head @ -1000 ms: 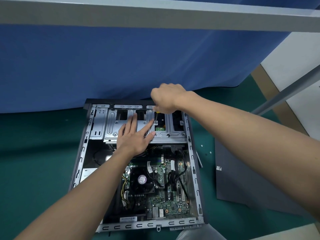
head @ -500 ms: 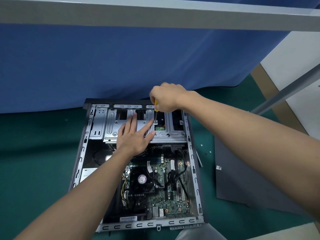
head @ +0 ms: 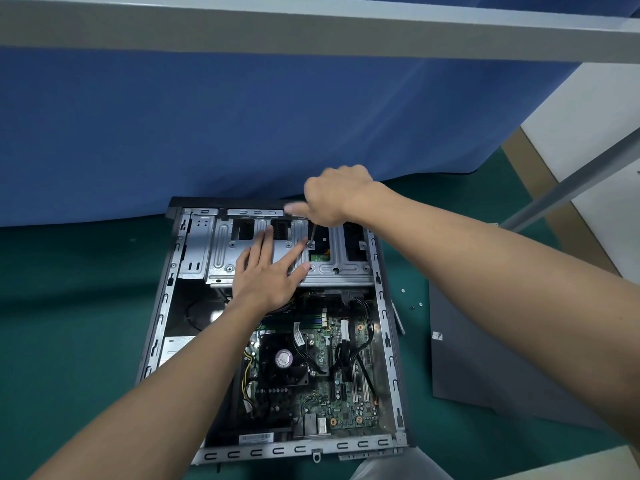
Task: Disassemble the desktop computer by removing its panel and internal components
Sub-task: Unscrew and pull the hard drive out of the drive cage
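Fingers of the right hand (head: 334,199) curl round what appears to be a screwdriver (head: 313,233), its thin shaft meeting a screw (head: 310,244) on the silver drive cage (head: 225,251). The left hand (head: 266,271) lies flat on that cage, fingers straight and spread. The opened desktop computer (head: 298,449) lies on the green worktop (head: 69,306), its detached dark panel (head: 485,368) just to its right, and loose screws (head: 403,291) lie between them.

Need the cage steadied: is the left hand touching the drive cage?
Touching. Head view shows the left hand lying flat on the drive cage, fingers spread.
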